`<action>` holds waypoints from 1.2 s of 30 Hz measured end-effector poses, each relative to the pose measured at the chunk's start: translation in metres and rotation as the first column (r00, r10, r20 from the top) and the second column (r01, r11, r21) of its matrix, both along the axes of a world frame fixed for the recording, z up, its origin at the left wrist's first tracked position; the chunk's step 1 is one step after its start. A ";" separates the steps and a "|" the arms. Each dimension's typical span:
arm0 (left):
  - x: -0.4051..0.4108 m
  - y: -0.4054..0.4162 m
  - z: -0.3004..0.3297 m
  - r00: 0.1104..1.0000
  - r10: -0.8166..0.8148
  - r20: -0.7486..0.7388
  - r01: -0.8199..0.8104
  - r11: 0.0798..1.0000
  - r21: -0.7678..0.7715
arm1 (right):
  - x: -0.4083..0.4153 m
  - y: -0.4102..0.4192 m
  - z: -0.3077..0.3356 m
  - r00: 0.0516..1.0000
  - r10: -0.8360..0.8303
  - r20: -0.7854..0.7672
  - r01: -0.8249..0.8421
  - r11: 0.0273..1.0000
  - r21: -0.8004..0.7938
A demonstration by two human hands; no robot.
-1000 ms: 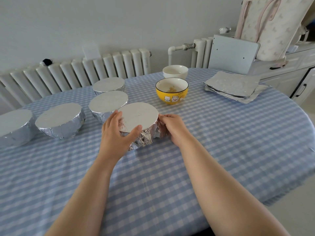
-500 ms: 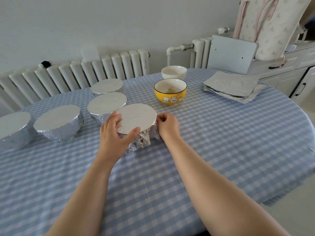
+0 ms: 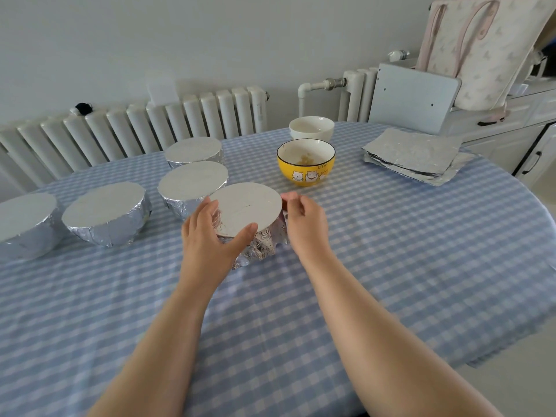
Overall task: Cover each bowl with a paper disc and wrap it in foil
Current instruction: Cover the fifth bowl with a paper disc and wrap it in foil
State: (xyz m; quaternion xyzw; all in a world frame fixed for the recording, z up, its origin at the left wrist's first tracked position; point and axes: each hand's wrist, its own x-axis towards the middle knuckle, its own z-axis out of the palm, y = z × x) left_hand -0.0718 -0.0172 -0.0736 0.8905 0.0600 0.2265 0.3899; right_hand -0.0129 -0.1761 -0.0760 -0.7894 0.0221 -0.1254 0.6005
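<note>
A foil-wrapped bowl (image 3: 262, 245) with a white paper disc (image 3: 246, 206) on top stands mid-table. My left hand (image 3: 210, 236) grips its left side, with the thumb lying on the disc's near edge. My right hand (image 3: 304, 225) is at its right side, fingers curled and pinching at the rim. Behind it stand an uncovered yellow bowl (image 3: 305, 171) with cat pictures and a white bowl (image 3: 311, 129). Several wrapped, disc-topped bowls (image 3: 105, 210) line the left side, the nearest wrapped bowl (image 3: 192, 183) almost touching the one I hold.
A stack of foil sheets (image 3: 412, 152) lies at the table's far right. The blue checked tablecloth (image 3: 391, 266) covers the round table. A radiator (image 3: 150, 124) runs behind it, and a cabinet with a bag (image 3: 481, 49) stands at the right.
My right hand has risen from the bowl's lower right side up to the rim. The left hand keeps its grip. The view has shifted slightly.
</note>
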 end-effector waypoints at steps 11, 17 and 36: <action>-0.005 -0.004 0.004 0.998 0.052 0.030 -0.060 0.930 0.363 | -0.002 -0.006 0.004 0.982 0.156 -0.103 -0.136 0.974 0.180; 0.003 0.002 -0.001 0.996 -0.087 0.001 0.080 0.920 0.383 | -0.005 -0.013 0.006 0.976 0.146 -0.164 -0.120 0.980 0.158; 0.007 0.003 -0.005 0.996 -0.084 0.034 0.065 0.926 0.371 | -0.025 -0.021 0.006 0.957 0.258 -0.136 -0.253 0.966 0.054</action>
